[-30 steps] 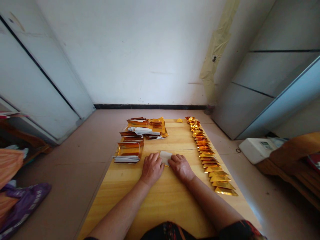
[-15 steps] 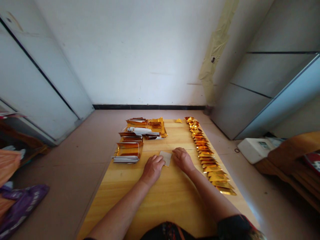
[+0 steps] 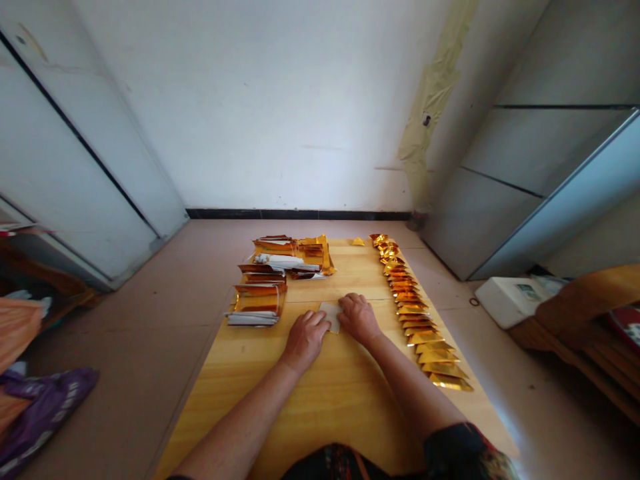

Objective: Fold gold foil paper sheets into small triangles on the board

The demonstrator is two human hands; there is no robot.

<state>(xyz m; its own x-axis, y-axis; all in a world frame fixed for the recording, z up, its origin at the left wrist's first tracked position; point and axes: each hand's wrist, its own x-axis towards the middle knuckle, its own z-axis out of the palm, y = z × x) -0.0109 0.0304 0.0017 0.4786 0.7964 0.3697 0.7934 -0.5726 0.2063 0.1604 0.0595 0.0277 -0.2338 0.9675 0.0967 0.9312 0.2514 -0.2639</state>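
Note:
A pale paper square [image 3: 329, 316] lies on the wooden table [image 3: 240, 393], with a gold backing showing along its lower edge. My left hand [image 3: 306, 340] has its curled fingers at the paper's left edge. My right hand [image 3: 357, 319] lies over the paper's right side, hiding part of it. To the left stand stacks of gold foil and white paper [image 3: 257, 303], with more stacks [image 3: 293, 255] behind them. Right of my hands runs a long row of folded gold foil triangles [image 3: 413, 313]. A single small gold piece [image 3: 357, 241] lies at the far end.
The table's far end meets a pink tiled floor near a white wall. Grey-white cabinets [image 3: 540, 173] stand at right, beside a white box [image 3: 510, 301]. A purple bag [image 3: 45, 417] and orange cloth [image 3: 15, 330] lie at left.
My right hand has slid up the table and leftward onto the paper, covering more of it. My left hand has barely moved.

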